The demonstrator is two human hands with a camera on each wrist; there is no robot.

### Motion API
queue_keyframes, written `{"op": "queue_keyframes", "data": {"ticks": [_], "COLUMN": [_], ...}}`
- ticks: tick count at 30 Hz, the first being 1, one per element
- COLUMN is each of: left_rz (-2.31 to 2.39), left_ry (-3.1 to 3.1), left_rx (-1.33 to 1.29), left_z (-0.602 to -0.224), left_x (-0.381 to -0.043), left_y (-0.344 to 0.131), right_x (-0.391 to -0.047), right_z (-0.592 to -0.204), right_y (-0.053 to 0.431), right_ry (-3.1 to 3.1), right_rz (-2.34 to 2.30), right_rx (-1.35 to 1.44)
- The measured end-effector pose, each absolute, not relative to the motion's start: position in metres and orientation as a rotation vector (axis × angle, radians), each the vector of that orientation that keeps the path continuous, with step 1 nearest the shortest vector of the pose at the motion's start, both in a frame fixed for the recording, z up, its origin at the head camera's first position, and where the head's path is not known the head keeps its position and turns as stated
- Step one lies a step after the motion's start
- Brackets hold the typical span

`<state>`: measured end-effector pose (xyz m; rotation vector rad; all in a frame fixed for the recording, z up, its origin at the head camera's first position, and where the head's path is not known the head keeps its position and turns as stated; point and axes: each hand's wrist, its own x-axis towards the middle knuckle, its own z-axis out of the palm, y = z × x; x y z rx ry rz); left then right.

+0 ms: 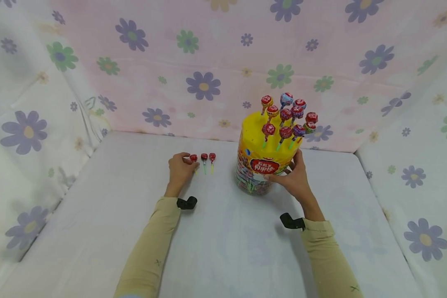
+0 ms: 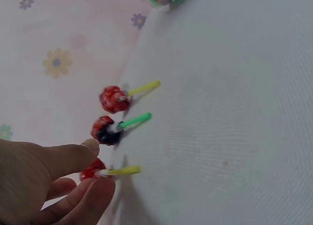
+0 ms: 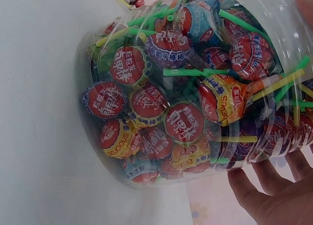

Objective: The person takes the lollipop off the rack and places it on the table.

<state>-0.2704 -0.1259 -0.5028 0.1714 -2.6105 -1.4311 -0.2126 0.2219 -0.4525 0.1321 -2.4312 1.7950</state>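
My left hand [image 1: 180, 169] reaches the leftmost of three lollipops lying on the white table. Its thumb and fingers straddle that lollipop's red wrapped head [image 2: 90, 171], with a visible gap between the fingertips. Beside it lie a red-and-dark lollipop [image 2: 106, 131] with a green stick and a red lollipop [image 2: 114, 99] with a yellow stick. My right hand [image 1: 292, 178] grips the side of a large clear jar [image 3: 161, 107] full of wrapped lollipops, thumb at the front, fingers behind. On its yellow lid [image 1: 251, 128], several lollipops [image 1: 285, 114] stand upright on their sticks.
A flowered pink cloth [image 1: 171, 82] hangs behind the white-covered table [image 1: 227, 248]. White flowered cloths [image 1: 26, 132] flank it on both sides. The jar stands right of the loose lollipops, close to the back cloth. A black wrist mount [image 1: 187, 203] sits at each cuff.
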Motion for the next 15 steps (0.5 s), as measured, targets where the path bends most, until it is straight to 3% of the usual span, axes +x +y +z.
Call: {"op": "queue_keyframes", "data": {"ticks": [6, 15], "left_rz": [-1.492, -1.723], "left_ry": [-2.574, -2.415], "left_rx": [0.073, -0.278], "left_z": [-0.488, -0.453], "left_x": [-0.263, -0.249], "left_y": [-0.124, -0.103], "right_x": [-0.212, -0.213], "right_z": [-0.452, -0.452], "right_y": [0.222, 0.223], "right_ry": [-2.419, -2.395], "right_rz": [1.807, 1.818], "right_rx": [0.141, 0.178]}}
